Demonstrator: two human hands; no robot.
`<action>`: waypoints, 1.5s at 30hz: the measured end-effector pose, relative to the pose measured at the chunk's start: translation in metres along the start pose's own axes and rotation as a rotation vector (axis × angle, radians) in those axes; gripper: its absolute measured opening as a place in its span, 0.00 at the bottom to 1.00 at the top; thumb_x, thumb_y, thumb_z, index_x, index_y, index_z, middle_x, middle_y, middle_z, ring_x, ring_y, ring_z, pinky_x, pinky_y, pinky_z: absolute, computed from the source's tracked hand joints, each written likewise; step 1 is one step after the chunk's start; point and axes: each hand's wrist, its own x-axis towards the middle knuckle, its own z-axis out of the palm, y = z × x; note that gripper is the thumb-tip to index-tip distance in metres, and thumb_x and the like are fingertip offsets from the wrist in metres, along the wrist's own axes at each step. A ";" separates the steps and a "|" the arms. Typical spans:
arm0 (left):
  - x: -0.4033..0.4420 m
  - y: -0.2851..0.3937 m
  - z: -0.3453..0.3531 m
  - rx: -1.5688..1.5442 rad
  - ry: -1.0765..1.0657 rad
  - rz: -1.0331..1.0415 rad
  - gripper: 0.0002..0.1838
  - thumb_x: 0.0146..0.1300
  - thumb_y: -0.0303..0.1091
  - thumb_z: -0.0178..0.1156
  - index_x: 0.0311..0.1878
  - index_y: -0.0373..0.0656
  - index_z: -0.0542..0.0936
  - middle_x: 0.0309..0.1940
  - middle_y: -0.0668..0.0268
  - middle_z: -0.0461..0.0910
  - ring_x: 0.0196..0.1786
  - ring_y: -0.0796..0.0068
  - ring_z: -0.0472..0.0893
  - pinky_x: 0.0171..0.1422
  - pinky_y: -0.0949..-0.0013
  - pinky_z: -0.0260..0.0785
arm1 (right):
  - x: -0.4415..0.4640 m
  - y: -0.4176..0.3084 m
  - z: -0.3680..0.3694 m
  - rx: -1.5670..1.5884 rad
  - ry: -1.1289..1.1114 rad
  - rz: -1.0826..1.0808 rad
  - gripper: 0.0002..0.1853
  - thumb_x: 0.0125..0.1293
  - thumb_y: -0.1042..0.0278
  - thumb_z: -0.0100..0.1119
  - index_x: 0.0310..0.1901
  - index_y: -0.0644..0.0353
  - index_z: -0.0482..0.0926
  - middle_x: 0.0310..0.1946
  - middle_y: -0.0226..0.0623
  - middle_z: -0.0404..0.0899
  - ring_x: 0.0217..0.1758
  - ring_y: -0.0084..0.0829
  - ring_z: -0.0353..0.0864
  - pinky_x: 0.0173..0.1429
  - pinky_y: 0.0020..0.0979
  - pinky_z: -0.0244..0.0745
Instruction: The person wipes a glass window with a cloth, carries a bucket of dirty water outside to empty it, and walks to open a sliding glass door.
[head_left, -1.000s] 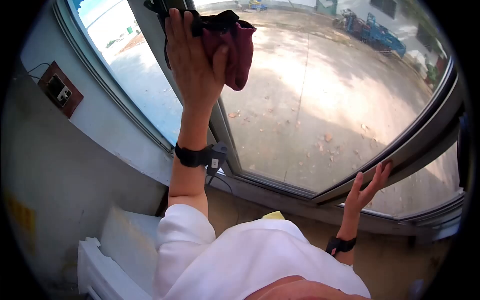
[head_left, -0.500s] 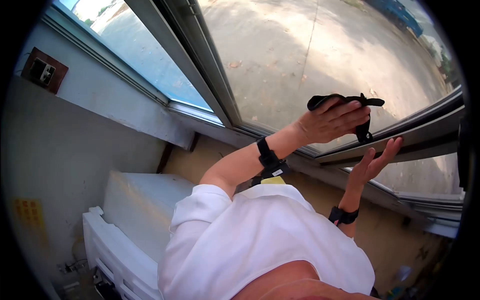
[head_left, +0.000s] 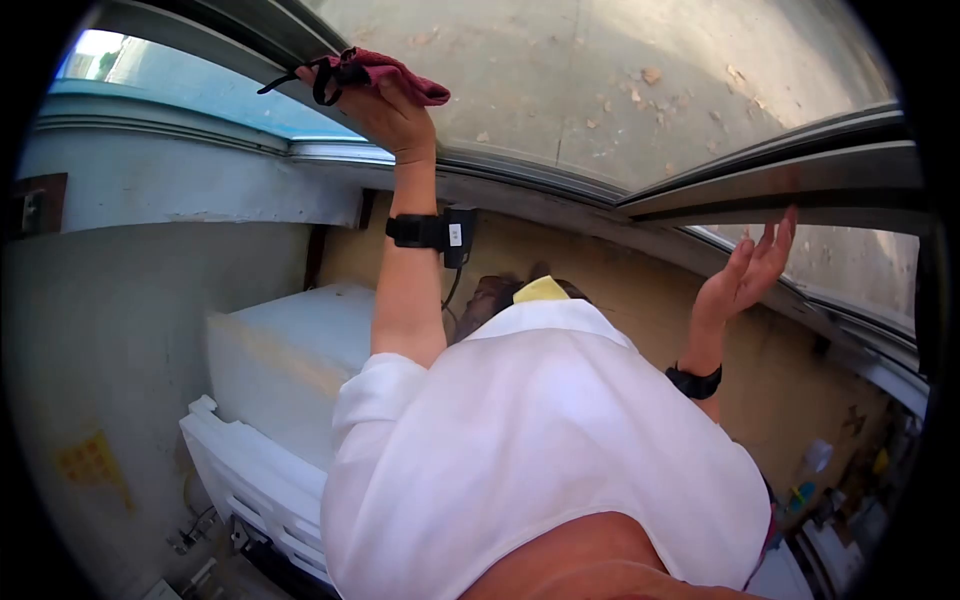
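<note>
My left hand (head_left: 385, 122) is raised at the upper left, beside the upright metal frame of the window (head_left: 285, 35). It holds a bunched dark red cloth (head_left: 405, 84) with black straps or edging, which lies over the fingers and hides part of them. Whether the cloth touches the glass or the frame, I cannot tell. My right hand (head_left: 745, 275) is empty, with fingers stretched upward close to the lower window rail (head_left: 800, 185). Contact between those fingertips and the rail is unclear.
A white boxy appliance (head_left: 290, 350) stands against the wall on the left. A wall switch box (head_left: 35, 207) is at the far left. Black bands circle both wrists, the left one (head_left: 412, 231) carrying a small box. Several items clutter the floor at lower right.
My left hand has swept left with the cloth, from the glass near the right hand to the upright frame. The view has turned a little; my right hand stays by the rail.
</note>
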 end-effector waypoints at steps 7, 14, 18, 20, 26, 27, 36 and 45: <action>-0.124 0.006 0.044 -0.262 0.101 -0.689 0.31 0.69 0.40 0.39 0.66 0.32 0.41 0.65 0.46 0.45 0.68 0.57 0.51 0.69 0.64 0.41 | -0.037 -0.016 0.020 0.056 0.064 0.293 0.21 0.64 0.72 0.41 0.59 0.65 0.58 0.63 0.43 0.56 0.67 0.34 0.53 0.67 0.38 0.50; -0.094 0.023 0.022 -0.568 0.190 -1.140 0.24 0.70 0.43 0.37 0.61 0.35 0.54 0.56 0.55 0.61 0.55 0.68 0.64 0.61 0.71 0.53 | -0.052 -0.021 0.000 0.006 0.008 0.411 0.22 0.66 0.68 0.43 0.60 0.64 0.57 0.63 0.38 0.57 0.67 0.30 0.53 0.68 0.33 0.48; -0.036 0.036 0.011 -0.295 0.148 -0.501 0.28 0.70 0.38 0.38 0.65 0.31 0.45 0.61 0.46 0.55 0.59 0.63 0.62 0.64 0.69 0.50 | -0.061 -0.035 -0.013 -0.048 -0.015 0.530 0.21 0.66 0.69 0.42 0.60 0.63 0.58 0.63 0.36 0.56 0.66 0.30 0.54 0.67 0.33 0.49; -0.033 0.025 0.017 -0.249 0.155 -0.481 0.30 0.70 0.38 0.38 0.65 0.29 0.40 0.62 0.42 0.50 0.61 0.62 0.60 0.65 0.67 0.50 | -0.065 -0.038 -0.023 -0.051 -0.008 0.532 0.21 0.67 0.68 0.42 0.60 0.63 0.58 0.63 0.36 0.57 0.66 0.30 0.54 0.67 0.33 0.49; -0.030 0.033 0.027 -0.239 0.139 -0.241 0.27 0.70 0.41 0.35 0.63 0.31 0.47 0.58 0.47 0.55 0.58 0.63 0.61 0.62 0.66 0.54 | -0.067 -0.022 -0.081 -0.086 0.083 0.485 0.20 0.67 0.67 0.42 0.59 0.62 0.60 0.61 0.36 0.60 0.65 0.28 0.57 0.66 0.31 0.51; -0.033 0.036 0.029 -0.253 0.188 -0.272 0.24 0.70 0.43 0.34 0.61 0.33 0.53 0.54 0.50 0.61 0.51 0.67 0.67 0.56 0.68 0.60 | -0.067 -0.015 -0.090 -0.087 0.083 0.493 0.20 0.67 0.67 0.42 0.59 0.62 0.60 0.61 0.36 0.60 0.65 0.28 0.57 0.66 0.31 0.51; -0.144 0.027 0.055 -0.338 0.373 -1.094 0.28 0.68 0.48 0.32 0.62 0.36 0.56 0.61 0.55 0.58 0.58 0.64 0.64 0.61 0.65 0.55 | -0.093 0.028 -0.148 0.033 0.066 0.665 0.20 0.67 0.69 0.43 0.60 0.61 0.60 0.59 0.36 0.64 0.59 0.24 0.63 0.61 0.26 0.56; -0.055 0.241 0.085 0.019 -0.020 0.450 0.31 0.66 0.49 0.38 0.65 0.36 0.52 0.64 0.48 0.53 0.67 0.48 0.51 0.68 0.51 0.38 | -0.063 0.029 -0.177 0.036 0.082 0.637 0.20 0.66 0.72 0.43 0.59 0.61 0.61 0.58 0.36 0.65 0.62 0.25 0.62 0.61 0.26 0.56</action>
